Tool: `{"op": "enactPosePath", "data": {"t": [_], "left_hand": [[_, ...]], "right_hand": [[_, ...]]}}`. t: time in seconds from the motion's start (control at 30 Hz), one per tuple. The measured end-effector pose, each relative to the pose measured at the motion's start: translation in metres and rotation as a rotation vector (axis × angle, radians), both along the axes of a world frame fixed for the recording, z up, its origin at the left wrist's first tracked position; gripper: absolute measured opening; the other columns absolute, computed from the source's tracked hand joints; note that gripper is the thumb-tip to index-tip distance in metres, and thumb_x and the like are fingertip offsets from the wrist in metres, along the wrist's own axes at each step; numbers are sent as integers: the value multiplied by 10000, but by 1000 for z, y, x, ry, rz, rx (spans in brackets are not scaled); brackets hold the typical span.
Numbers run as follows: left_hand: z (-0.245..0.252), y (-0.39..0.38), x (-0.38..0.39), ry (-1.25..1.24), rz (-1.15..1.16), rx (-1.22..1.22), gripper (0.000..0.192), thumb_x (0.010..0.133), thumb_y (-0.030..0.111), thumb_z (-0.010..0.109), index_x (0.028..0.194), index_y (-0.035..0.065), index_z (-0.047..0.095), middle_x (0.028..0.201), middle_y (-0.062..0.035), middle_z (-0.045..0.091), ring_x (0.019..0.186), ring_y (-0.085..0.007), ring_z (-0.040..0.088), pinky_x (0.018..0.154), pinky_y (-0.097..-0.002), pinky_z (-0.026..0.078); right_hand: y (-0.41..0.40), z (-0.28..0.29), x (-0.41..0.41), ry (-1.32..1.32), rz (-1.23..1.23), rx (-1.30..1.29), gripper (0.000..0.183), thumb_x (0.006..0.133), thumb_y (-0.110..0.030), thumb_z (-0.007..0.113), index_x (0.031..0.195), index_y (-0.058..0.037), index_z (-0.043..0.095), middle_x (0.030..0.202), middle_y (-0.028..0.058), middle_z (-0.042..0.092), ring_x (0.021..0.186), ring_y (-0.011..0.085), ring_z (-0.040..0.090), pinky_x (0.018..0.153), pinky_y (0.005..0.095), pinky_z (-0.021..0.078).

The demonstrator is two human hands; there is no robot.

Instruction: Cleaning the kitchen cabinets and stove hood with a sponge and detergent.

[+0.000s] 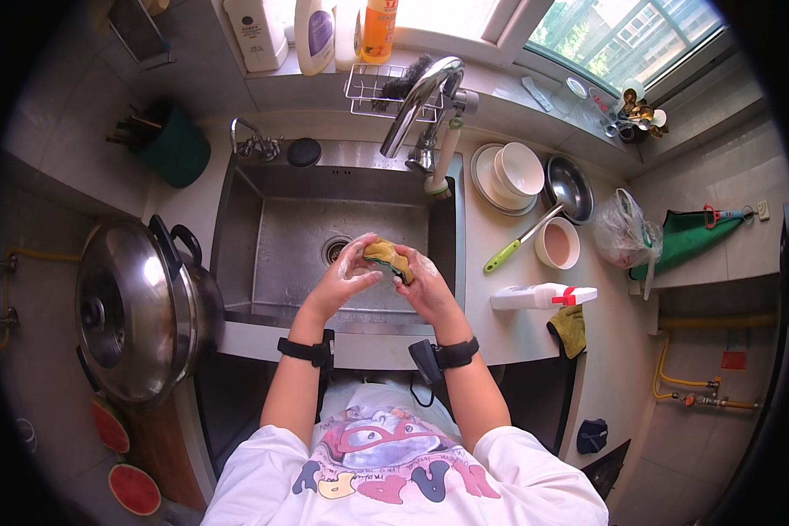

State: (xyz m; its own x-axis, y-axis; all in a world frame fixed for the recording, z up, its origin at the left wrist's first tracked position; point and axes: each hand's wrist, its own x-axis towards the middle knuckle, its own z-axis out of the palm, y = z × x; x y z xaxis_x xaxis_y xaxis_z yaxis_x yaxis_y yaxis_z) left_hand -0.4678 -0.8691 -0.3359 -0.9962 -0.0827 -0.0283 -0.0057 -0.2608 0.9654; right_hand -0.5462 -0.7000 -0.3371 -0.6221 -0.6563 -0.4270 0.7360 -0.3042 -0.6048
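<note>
Over the stainless steel sink (302,223), both hands hold a yellow sponge (386,255) with a dark green underside. My left hand (346,276) grips its left end near the fingertips, and my right hand (427,279) has its thumb and fingers on the right end. White suds or residue coat the fingers of both hands. Beneath the hands lies the round drain (334,249). A chrome faucet (427,98) arches over the back of the sink, with a white-handled dish brush (444,161) hanging beside it.
Bowls on plates (518,172), a metal ladle or pan (571,187), a cup of brownish liquid (557,243) and a white spray bottle (532,296) stand right of the sink. A large lidded pot (138,309) is at left. Bottles (315,33) line the windowsill behind a wire rack (368,92).
</note>
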Motion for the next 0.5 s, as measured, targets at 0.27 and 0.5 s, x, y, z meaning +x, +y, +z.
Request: {"op": "enactPosePath", "data": {"t": [0.27, 0.5], "left_hand": [[-19, -9, -10, 14, 197, -636, 363, 820, 153, 657, 1124, 9, 522, 1060, -75, 569, 963, -159, 534, 847, -298, 428], [-35, 2, -17, -119, 242, -192, 319, 861, 228, 613, 1071, 12, 509, 994, -98, 588, 916, -178, 542, 825, -290, 421]], "right_hand": [[2, -1, -1, 334, 235, 322, 426, 847, -184, 631, 1210, -41, 460, 872, 22, 561, 664, 88, 536, 559, 214, 430], [-11, -10, -2, 673, 30, 589, 349, 845, -144, 636, 1132, -7, 493, 874, 33, 585, 796, 83, 561, 689, 220, 459]]}}
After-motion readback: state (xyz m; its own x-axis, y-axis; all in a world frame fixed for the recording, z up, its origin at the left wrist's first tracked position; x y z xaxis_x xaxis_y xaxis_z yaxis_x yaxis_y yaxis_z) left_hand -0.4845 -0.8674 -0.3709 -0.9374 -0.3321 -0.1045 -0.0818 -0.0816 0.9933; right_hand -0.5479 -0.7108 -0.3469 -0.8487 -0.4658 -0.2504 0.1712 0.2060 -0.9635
